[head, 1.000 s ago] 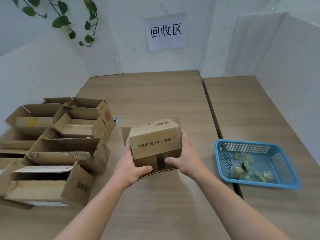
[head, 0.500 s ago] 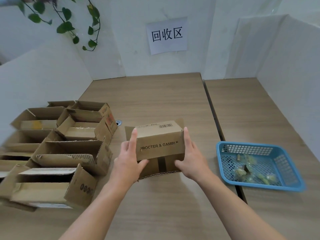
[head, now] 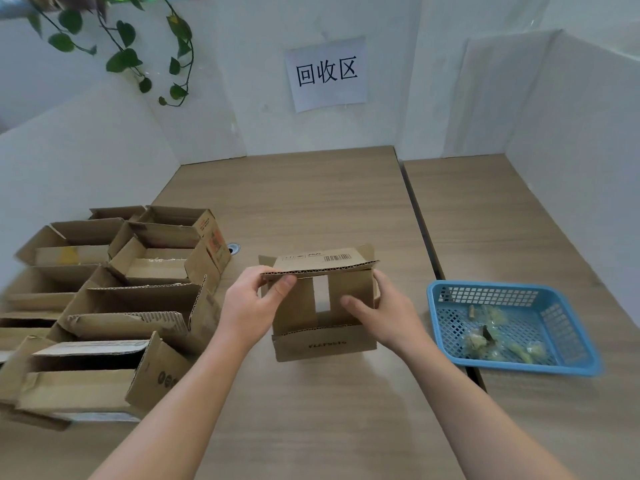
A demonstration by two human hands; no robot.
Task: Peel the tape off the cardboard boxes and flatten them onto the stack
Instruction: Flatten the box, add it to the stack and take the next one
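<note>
At the left of the table (head: 311,202) stands a crowd of open boxes (head: 138,299) with their flaps up, not yet flat. Just right of them the left hand (head: 247,308) pinches the corrugated edge of the upper flap of the small box (head: 325,346), thumb in front and fingers behind, lifting that flap clear. The small box sits at the table's middle, tipped so its end faces the person, the lower flap folded down towards them. Down the seam between the two inner flaps runs a pale strip (head: 321,294), most likely tape, though at this angle it could be a gap. The right hand (head: 391,313) grips the box's right side, thumb laid on the inner flap beside the strip. To do this step well, hold the upper flap back with the left hand, brace the box against the table, lift one end of the strip with a fingernail and pull low along the seam so the card does not tear. The blue basket (head: 519,370) of tape scraps (head: 485,337) is near on the right for the peeled piece.
</note>
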